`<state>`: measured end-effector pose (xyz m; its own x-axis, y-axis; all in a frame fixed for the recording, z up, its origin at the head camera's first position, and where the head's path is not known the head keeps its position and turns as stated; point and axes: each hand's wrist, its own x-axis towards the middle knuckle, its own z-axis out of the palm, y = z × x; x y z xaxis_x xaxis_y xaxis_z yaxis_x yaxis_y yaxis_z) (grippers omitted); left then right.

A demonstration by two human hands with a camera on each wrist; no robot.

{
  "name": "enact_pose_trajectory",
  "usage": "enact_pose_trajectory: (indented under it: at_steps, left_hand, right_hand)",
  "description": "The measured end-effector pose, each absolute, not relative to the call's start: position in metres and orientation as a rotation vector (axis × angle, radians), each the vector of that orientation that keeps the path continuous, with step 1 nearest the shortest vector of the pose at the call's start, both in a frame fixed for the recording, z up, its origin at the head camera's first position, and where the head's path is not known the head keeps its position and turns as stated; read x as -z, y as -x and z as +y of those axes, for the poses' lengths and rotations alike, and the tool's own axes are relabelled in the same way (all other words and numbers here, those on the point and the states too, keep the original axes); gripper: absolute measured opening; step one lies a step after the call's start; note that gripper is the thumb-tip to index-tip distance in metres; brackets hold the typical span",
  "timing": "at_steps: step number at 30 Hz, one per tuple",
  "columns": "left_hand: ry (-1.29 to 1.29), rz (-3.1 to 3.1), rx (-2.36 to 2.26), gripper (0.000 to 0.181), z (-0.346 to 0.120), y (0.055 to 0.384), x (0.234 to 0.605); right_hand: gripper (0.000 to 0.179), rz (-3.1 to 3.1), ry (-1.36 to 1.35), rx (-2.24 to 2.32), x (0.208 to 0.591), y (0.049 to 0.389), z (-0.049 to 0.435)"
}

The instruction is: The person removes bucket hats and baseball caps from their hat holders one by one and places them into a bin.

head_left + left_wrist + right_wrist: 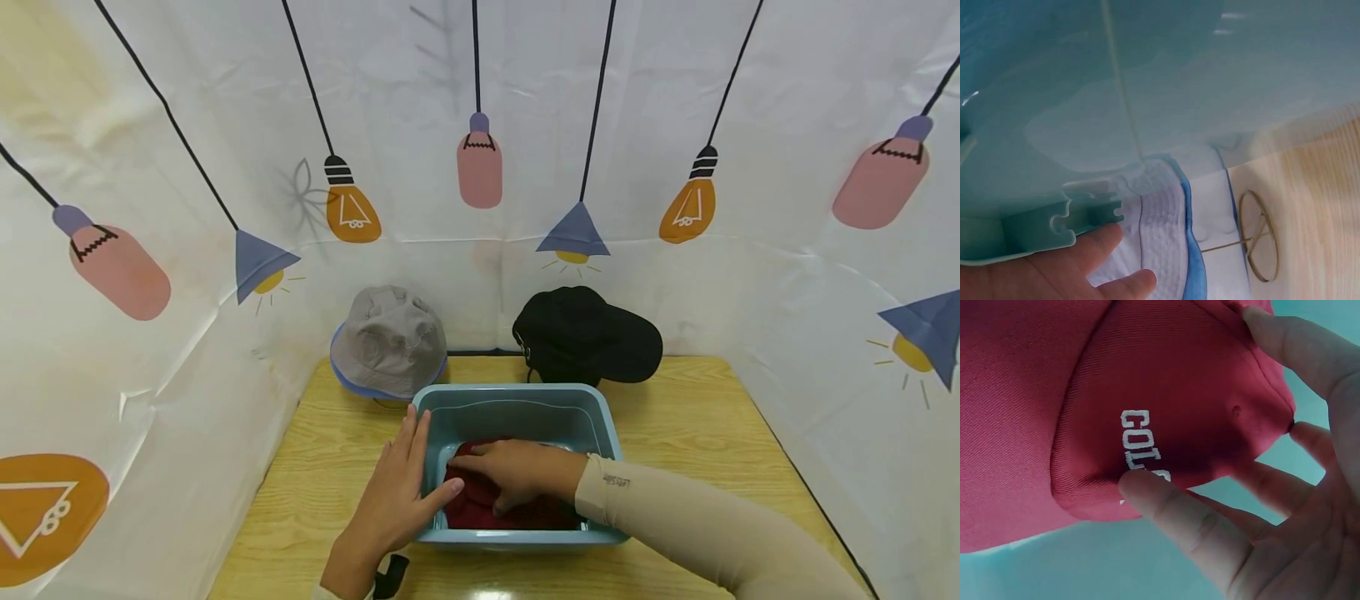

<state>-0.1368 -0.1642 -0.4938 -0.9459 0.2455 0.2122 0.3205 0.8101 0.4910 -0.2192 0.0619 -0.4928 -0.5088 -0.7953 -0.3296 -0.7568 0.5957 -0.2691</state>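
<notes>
A light blue plastic basin (517,537) stands on the table in front of me. Inside it lies a red cap (472,508), and white embroidered letters show on its crown (1097,381) in the right wrist view. My right hand (517,471) reaches into the basin and grips the cap's crown, with two digits on the front and other fingertips hidden behind its edge. Against the basin's left rim rests my left hand (397,492), fingers straight along the wall and thumb over the rim. The left wrist view shows that hand (1066,262) beside the basin's outer side (1166,94).
Behind the basin on the left sits a grey bucket hat (393,342) with a blue-edged brim and a cord loop (1260,237). A black cap (585,333) sits behind on the right. White printed sheeting (420,275) encloses the wooden table (675,433).
</notes>
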Motion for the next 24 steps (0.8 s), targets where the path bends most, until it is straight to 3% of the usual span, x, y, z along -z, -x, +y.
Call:
enact_pose_trajectory:
  at_steps: [13, 24]
  left_hand:
    - [0.469, -2.868, 0.887, 0.097, -0.166, 0.139, 0.494]
    - [0.46, -2.871, 0.877, 0.096, -0.166, 0.137, 0.495]
  right_hand:
    - [0.094, 2.39, 1.307, -0.058, 0.514, 0.218, 0.053]
    - [0.098, 2.37, 1.161, -0.12, 0.524, 0.218, 0.047]
